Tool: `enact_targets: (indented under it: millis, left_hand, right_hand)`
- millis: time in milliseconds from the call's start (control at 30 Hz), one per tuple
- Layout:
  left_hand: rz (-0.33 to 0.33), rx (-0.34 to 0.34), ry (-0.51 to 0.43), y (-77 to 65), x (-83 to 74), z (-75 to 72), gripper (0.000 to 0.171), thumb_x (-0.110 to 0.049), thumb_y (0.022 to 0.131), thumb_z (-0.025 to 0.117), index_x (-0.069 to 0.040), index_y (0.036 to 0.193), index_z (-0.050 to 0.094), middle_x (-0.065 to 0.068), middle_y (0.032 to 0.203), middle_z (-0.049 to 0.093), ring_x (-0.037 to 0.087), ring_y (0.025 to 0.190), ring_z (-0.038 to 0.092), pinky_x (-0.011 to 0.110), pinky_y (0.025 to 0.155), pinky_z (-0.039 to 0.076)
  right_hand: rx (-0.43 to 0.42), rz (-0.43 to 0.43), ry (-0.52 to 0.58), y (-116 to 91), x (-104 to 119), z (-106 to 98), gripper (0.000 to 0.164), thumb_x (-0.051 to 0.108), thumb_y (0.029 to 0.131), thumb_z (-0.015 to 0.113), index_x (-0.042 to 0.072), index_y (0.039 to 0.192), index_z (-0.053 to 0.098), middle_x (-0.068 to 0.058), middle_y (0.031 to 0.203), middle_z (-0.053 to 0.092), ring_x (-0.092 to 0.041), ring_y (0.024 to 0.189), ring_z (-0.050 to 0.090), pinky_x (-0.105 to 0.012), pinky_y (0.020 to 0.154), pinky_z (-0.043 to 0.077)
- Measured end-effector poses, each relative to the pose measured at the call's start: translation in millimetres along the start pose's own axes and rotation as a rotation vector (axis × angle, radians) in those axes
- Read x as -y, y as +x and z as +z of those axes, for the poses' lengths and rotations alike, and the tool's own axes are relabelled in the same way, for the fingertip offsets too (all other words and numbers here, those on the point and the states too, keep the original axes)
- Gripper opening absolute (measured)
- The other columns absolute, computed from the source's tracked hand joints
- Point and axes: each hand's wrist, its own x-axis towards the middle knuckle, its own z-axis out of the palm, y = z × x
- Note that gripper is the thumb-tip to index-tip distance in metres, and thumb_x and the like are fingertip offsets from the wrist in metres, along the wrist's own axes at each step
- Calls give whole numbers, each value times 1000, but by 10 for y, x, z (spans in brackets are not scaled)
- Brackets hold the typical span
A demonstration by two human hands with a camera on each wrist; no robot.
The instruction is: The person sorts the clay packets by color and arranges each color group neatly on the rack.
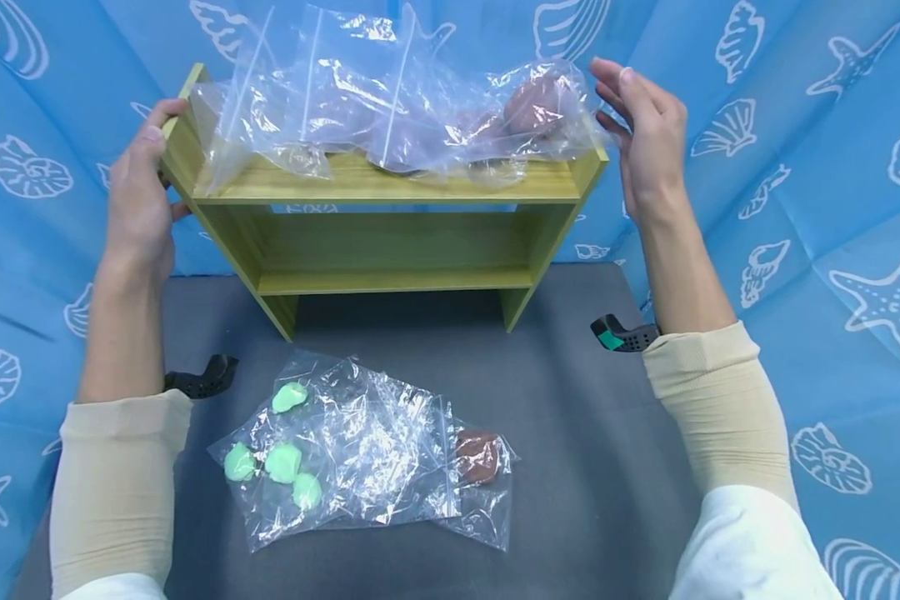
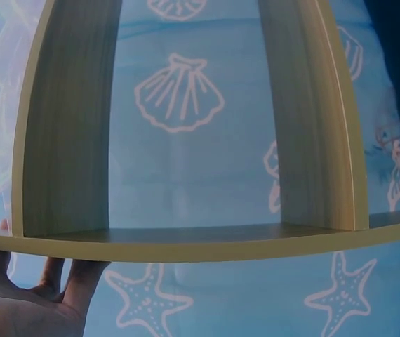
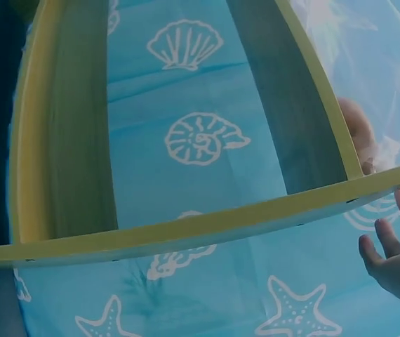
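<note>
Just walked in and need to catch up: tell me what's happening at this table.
A person stands at a dark grey table mat facing a small yellow-green wooden shelf unit. Their left hand grips the unit's left side panel; the right hand hovers open beside its right end. Clear plastic zip bags holding brownish lumps are piled on the top shelf. In front lie a clear bag of green lumps and a clear bag with one brown lump.
</note>
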Motion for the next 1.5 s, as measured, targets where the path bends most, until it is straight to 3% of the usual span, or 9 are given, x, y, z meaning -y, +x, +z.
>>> enact_targets:
  millis: [267,433,733,933,1133,1300,1500]
  left_hand:
    - [-2,-8,-20,14,-19,-9,40,-28,100,43,-28,136,59,6,108,54,17,96,49,36,75,45]
    - [-18,-23,-31,5,-28,-11,40,-27,99,43,-27,134,61,5,109,53,16,96,48,35,72,46]
    - [-8,-21,16,1,-43,-10,40,-29,100,43,-29,136,59,5,114,53,16,101,47,36,77,45]
    - [-2,-14,15,-1,-32,-22,40,-28,100,42,-29,136,59,5,111,53,16,99,48,35,75,46]
    - [-3,-10,5,-10,-22,-39,40,-29,100,42,-28,136,59,7,101,53,17,92,49,35,74,47]
    - [-21,-17,-19,-4,-15,-23,39,-30,99,45,-28,134,61,6,107,55,17,96,50,34,72,49]
    - [-24,-20,-31,4,-3,-4,38,-29,99,45,-28,133,62,6,110,55,17,97,50,33,70,50]
  right_hand:
    - [10,-140,81,-324,-98,-83,27,8,99,55,-5,117,70,-17,128,64,-29,123,55,-36,100,45]
    - [27,-155,143,-557,-220,-156,29,7,98,57,-9,121,66,-20,127,63,-34,118,56,-41,97,46]
    - [1,-172,178,-918,-403,-314,35,4,97,57,-2,130,62,-23,132,59,-40,118,56,-41,92,51]
    - [17,-179,205,-1202,-625,-420,38,0,96,56,-8,133,57,-28,126,60,-42,112,58,-39,88,53]
    - [98,-159,137,-1486,-844,-488,38,-2,98,53,-13,134,52,-26,124,61,-36,109,61,-39,88,53]
    - [150,-142,75,-1676,-988,-539,36,-6,97,52,-17,131,52,-25,123,63,-34,108,63,-38,87,54]
    - [222,-97,-53,-1916,-1168,-615,33,-8,96,54,-17,127,54,-32,123,60,-32,106,65,-37,87,55]
